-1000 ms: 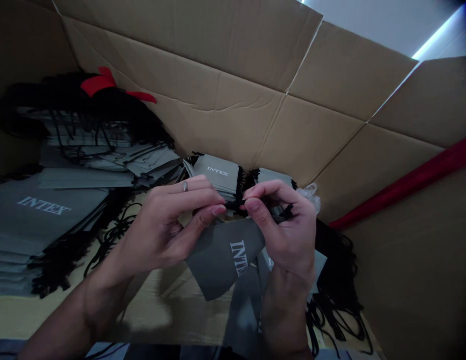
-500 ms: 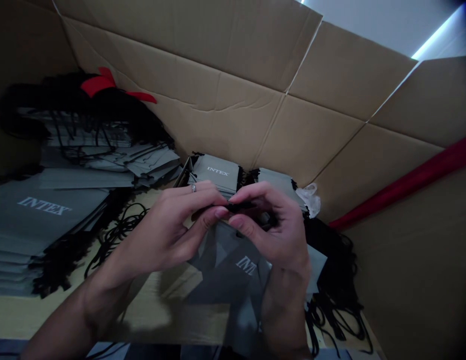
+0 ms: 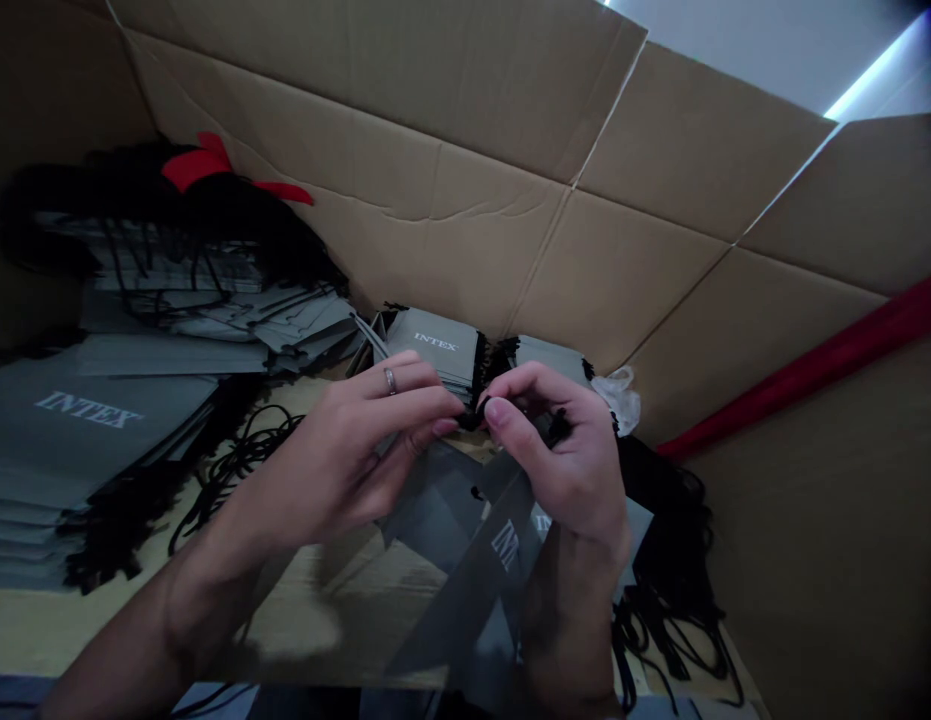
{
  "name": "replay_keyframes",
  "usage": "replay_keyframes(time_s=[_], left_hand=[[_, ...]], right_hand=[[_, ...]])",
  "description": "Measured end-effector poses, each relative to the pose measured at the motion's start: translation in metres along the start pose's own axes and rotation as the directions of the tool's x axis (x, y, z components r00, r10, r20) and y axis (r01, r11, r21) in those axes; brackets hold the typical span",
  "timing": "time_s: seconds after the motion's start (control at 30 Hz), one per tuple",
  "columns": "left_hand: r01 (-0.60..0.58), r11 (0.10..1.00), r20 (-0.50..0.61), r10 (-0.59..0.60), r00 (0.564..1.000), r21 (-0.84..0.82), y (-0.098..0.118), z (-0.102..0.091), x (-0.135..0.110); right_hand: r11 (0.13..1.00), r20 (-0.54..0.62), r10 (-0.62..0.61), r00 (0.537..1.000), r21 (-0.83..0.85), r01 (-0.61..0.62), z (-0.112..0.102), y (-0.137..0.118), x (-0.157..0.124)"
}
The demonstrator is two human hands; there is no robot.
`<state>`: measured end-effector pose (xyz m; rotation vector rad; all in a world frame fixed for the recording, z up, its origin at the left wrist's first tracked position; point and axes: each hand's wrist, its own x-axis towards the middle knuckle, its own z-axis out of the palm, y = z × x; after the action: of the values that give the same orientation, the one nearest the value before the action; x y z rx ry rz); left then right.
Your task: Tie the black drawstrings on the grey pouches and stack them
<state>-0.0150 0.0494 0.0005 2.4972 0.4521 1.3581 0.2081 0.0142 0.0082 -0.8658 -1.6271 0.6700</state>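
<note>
In the middle of the head view, my left hand, wearing a ring, pinches a short black cord between thumb and forefinger. My right hand grips the same cord just beside it, thumb pressed on a dark loop, with the other fingers curled in. Beneath my right hand hangs a thin grey sheet-like bag with white INTEX lettering, slanting down to the lower left. More grey bags lie on the table behind it. How the cord joins the hanging bag is hidden by my fingers.
Stacked grey INTEX bags stand at left, below a heap of black cords with a red band. Further stacks sit by the cardboard wall. Loose cords lie left, and more black cords right.
My fingertips have shifted on the cord, and my right thumb now presses a loop. The grey bag beneath has swung and turned edgewise, slanting to the lower left.
</note>
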Motion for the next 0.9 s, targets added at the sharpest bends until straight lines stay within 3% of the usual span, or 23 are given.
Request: replay_keyframes(time_s=[0.17,0.4,0.57,0.9], left_hand=[[0.049,0.999,0.026,-0.049,0.998,-0.006,0.002,0.000,-0.001],[0.055,0.997,0.058,-0.052,0.997,-0.054,0.002,0.001,-0.002],[0.028,0.988,0.064,-0.019,0.998,-0.154,0.005,0.000,-0.001],[0.083,0.895,0.073,-0.057,0.996,-0.439,0.007,0.000,0.002]], right_hand=[[0.990,0.131,-0.086,0.988,0.123,0.070,0.003,0.004,0.000],[0.992,0.125,-0.089,0.988,0.101,0.076,0.008,0.009,0.001],[0.980,0.089,-0.097,0.991,0.180,0.080,0.010,0.010,0.001],[0.893,0.117,0.017,0.993,0.444,-0.067,0.019,0.016,0.002]])
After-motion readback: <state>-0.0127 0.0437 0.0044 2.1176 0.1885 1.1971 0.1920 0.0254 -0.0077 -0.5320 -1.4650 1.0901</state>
